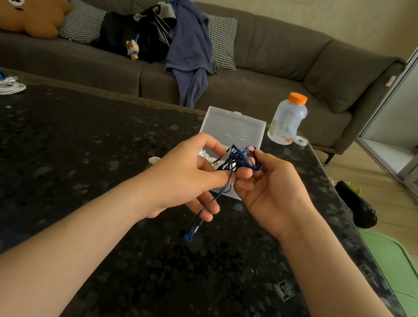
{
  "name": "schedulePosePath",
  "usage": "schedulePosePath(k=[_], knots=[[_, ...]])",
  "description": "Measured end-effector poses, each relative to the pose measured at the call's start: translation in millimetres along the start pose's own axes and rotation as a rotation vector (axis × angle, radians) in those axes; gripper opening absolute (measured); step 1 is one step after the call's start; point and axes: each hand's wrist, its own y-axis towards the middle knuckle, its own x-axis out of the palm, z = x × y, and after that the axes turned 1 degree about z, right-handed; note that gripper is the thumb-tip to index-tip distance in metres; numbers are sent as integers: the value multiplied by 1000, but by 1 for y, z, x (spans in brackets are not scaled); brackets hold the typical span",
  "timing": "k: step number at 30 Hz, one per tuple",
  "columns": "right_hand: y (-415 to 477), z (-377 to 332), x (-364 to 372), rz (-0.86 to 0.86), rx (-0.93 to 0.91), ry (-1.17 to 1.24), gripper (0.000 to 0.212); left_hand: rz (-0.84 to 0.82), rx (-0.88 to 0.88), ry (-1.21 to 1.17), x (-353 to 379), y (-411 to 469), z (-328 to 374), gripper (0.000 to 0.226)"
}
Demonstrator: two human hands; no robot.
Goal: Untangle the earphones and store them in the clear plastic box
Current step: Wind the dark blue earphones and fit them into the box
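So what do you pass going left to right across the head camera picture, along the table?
White cable coil → left hand → tangled blue earphones → right hand → green mat on the floor. The clear box and bottle overlap the hands, so I skip them.

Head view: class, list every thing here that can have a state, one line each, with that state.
blue earphones: tangled, held in both hands, plug end dangling.
left hand: fingers curled round the tangle.
right hand: fingers pinching the tangle.
clear plastic box: open, lid raised.
bottle: upright, orange cap on.
white cable: coiled, on the table.
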Motion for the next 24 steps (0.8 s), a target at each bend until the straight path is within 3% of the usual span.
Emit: schedulePosePath(k=[4,8,15,17,20,22,24], knots=[[3,1,-3,-11,26,-60,12,85,120,139,-1,4,-4,17],[3,2,-2,1,17,-127,18,129,141,66,-2,4,-4,14],[3,6,-2,292,-28,-674,38,151,139,-10,-4,5,-3,14],[1,7,-1,377,-138,-812,33,169,152,23,-4,6,-2,15],[1,10,-5,411,-524,-888,23,180,165,83,-4,7,-3,16],[2,8,-8,309,-756,-910,22,187,170,98,-3,8,-4,16],[1,7,-8,154,-822,-928,25,189,165,91,-3,9,-5,15]])
